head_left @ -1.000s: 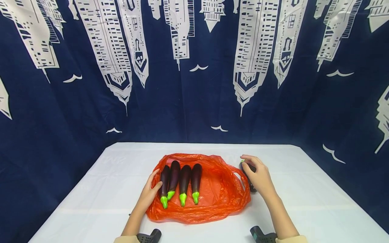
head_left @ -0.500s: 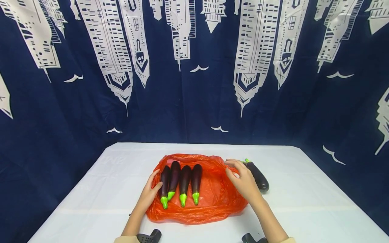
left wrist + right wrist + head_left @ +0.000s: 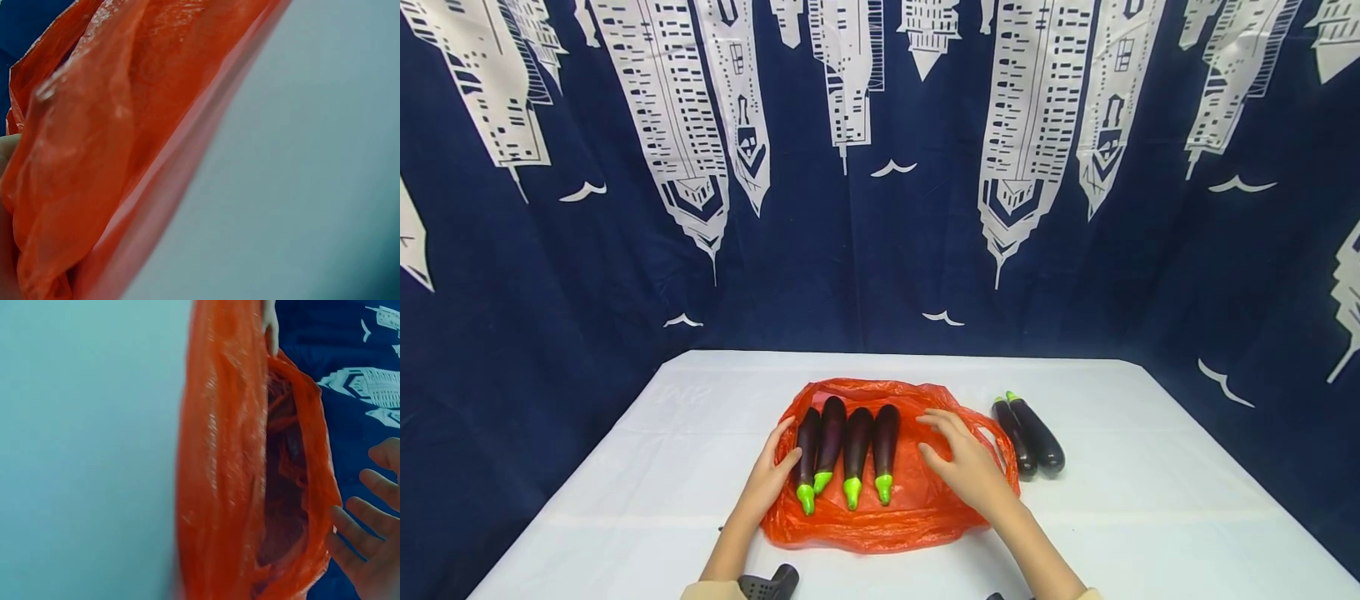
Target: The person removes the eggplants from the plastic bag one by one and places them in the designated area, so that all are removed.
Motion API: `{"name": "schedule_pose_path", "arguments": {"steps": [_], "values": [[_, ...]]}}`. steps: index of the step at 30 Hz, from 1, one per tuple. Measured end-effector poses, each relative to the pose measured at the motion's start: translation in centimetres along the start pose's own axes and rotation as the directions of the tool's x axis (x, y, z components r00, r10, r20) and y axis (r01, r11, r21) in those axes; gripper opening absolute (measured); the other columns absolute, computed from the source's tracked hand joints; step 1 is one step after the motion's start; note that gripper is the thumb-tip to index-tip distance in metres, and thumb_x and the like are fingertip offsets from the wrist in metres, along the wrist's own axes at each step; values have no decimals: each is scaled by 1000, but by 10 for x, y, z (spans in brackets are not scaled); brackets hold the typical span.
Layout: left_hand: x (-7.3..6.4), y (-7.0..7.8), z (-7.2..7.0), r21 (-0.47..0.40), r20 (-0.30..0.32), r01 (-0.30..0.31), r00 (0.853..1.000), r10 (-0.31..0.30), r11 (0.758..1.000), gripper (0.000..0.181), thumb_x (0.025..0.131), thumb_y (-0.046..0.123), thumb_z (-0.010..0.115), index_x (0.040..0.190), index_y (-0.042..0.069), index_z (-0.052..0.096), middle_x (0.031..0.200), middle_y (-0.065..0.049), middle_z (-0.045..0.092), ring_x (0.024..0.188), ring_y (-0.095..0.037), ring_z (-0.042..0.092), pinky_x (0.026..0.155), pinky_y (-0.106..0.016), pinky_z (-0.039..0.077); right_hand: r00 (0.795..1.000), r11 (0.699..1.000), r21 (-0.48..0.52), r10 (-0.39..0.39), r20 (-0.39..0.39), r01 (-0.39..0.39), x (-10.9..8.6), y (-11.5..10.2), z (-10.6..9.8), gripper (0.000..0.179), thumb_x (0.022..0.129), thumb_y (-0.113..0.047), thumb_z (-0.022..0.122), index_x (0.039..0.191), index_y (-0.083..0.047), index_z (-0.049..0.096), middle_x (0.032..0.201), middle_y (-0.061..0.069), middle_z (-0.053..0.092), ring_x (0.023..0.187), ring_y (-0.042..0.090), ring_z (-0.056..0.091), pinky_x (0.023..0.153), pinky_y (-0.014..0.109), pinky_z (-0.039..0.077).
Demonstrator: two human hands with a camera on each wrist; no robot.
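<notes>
An orange-red plastic bag (image 3: 917,529) lies spread with its mouth wide on the white table. Several dark eggplants (image 3: 856,442) with bright green stems lie side by side in its left half. My left hand (image 3: 767,477) holds the bag's left rim, thumb on the inner side near the leftmost eggplant. In the left wrist view, most of that hand is hidden behind the orange plastic (image 3: 81,162). Over the bag's right half, my right hand (image 3: 966,467) is held with fingers spread and nothing in it. The right wrist view shows these fingers (image 3: 359,531) beside the bag's rim.
Two more eggplants (image 3: 1036,433) lie together on the table just right of the bag, stems pointing away. White cloth (image 3: 625,500) covers the table. Behind it hangs a dark blue curtain (image 3: 880,250) with white building prints.
My right hand has moved left, from above the eggplants outside the bag to over the bag's right half. Those two eggplants are now uncovered. My left hand stays at the rim.
</notes>
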State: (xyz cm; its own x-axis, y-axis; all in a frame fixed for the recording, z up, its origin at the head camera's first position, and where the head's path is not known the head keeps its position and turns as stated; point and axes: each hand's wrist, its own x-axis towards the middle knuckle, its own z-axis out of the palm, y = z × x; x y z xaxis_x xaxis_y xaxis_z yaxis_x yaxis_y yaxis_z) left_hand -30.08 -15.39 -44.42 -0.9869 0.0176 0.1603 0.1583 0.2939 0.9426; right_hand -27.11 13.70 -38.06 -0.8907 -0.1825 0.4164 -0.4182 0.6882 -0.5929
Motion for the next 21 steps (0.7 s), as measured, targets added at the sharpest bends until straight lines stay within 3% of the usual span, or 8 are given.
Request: {"name": "schedule_pose_path", "arguments": {"steps": [21], "values": [[3, -6, 1, -8, -7, -2, 1000, 2, 1000, 55, 93, 25, 50, 142, 20, 27, 148, -18, 24, 133, -39, 25, 105, -63, 19, 994, 1000, -26, -11, 113, 14, -6, -5, 20, 41, 85, -24, 61, 125, -22, 52, 134, -3, 45, 118, 26, 51, 92, 53, 44]]}}
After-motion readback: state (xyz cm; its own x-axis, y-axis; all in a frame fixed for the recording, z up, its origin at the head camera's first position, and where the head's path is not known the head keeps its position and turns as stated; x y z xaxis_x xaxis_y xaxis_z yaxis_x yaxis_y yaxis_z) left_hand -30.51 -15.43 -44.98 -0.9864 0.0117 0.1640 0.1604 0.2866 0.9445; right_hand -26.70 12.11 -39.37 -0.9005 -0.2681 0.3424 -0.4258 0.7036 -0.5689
